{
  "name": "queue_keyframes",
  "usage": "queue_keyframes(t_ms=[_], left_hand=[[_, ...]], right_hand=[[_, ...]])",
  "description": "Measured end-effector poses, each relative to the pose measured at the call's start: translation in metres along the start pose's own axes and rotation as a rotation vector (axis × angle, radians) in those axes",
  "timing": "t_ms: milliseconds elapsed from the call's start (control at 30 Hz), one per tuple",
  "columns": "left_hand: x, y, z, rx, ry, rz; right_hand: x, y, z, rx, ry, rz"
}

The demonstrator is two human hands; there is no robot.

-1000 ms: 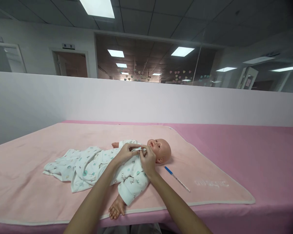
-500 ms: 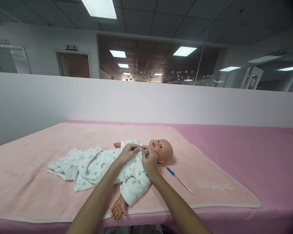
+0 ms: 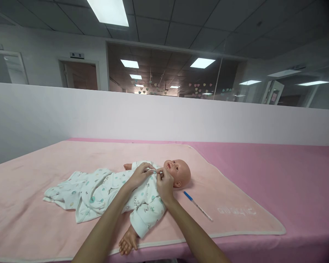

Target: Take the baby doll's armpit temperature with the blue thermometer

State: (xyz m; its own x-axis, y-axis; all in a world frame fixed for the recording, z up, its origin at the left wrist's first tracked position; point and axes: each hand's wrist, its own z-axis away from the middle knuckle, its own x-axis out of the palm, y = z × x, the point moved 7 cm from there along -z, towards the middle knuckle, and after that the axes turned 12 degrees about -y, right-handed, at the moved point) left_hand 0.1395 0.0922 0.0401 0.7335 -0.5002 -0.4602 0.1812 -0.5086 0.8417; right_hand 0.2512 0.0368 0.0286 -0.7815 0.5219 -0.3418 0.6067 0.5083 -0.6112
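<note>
A baby doll [image 3: 178, 173] lies on its back with its head to the right, dressed in a white romper [image 3: 104, 186] with small green and grey prints. Over its upper chest, just below the chin, my left hand [image 3: 140, 176] pinches the edge of the romper's neckline. My right hand [image 3: 165, 183] is closed on the same neckline from the head side, its fingertips close to those of my left. Both hands partly hide the cloth between them. One doll arm [image 3: 129, 239] stretches toward the near edge.
Right of the doll's head lies a thin stick with a blue end [image 3: 188, 196], perhaps a thermometer. Under everything is a peach blanket [image 3: 235, 204] with pale trim, on a pink-covered table [image 3: 290, 175]. A low white partition [image 3: 164, 117] stands behind.
The view has shifted slightly, so the doll sits a little lower and further left. My fingertips have drawn slightly apart at the neckline, and both hands stay closed there.
</note>
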Motion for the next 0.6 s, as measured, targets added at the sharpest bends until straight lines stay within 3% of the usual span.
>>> queue_keyframes(t_ms=[267,467,600], left_hand=[[0.0031,0.0005,-0.0021,-0.013,-0.037,-0.060],[0.0069,0.0077,-0.0017,0.061,-0.080,0.043],[0.0054,0.0058,-0.0003,0.034,-0.055,0.113]], right_hand=[[-0.0011,-0.0027,0.0001,-0.005,-0.006,-0.015],[-0.0013,-0.0044,0.0002,-0.006,-0.008,0.018],[-0.0006,-0.0054,-0.0015,-0.032,-0.010,0.027]])
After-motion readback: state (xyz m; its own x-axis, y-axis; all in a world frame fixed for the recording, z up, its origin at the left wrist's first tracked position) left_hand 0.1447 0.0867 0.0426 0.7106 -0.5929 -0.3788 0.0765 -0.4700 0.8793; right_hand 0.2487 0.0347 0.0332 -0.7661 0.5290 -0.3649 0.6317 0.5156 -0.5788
